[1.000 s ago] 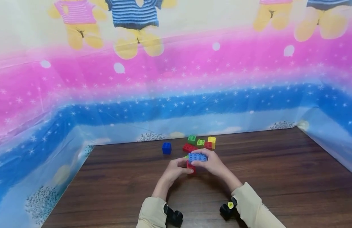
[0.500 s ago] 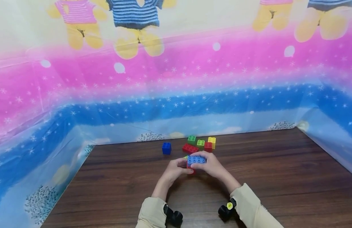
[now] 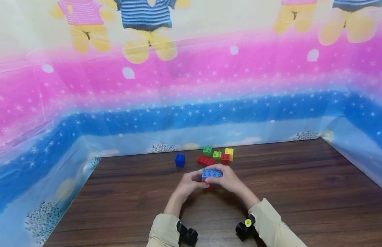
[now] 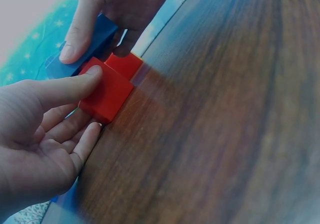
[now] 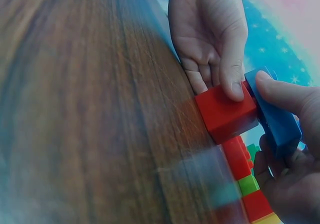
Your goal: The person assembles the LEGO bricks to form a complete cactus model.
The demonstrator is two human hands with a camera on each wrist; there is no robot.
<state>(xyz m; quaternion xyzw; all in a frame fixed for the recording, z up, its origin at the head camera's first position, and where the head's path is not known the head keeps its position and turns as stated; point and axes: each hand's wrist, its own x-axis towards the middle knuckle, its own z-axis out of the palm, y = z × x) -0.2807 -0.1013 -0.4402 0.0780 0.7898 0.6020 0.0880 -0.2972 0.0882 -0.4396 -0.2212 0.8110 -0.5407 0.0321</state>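
My left hand (image 3: 185, 187) pinches a red toy building brick (image 4: 107, 95), its thumb on the near side. A blue eight-stud brick (image 3: 211, 173) lies across the top of the red one, overhanging to the right. Thumb and fingers of my right hand (image 3: 229, 179) grip this blue brick along its long sides. Seen from the right wrist, the red brick's underside is close to the wooden table (image 5: 115, 124), and the blue brick (image 5: 277, 119) is right against its studs. A bit of lime green (image 3: 201, 169) shows behind the left fingers; the rest of it is hidden.
Beyond the hands lie loose bricks: a long red one (image 3: 205, 160), a green one (image 3: 207, 151), a lime one (image 3: 217, 155), a small red one (image 3: 225, 159) and a yellow one (image 3: 229, 153). A dark blue brick (image 3: 180, 160) stands apart on the left. Printed cloth (image 3: 191, 113) borders the table.
My right hand has brought the blue brick slightly down and left onto the red brick, covering more of it. The left hand has stayed nearly still.
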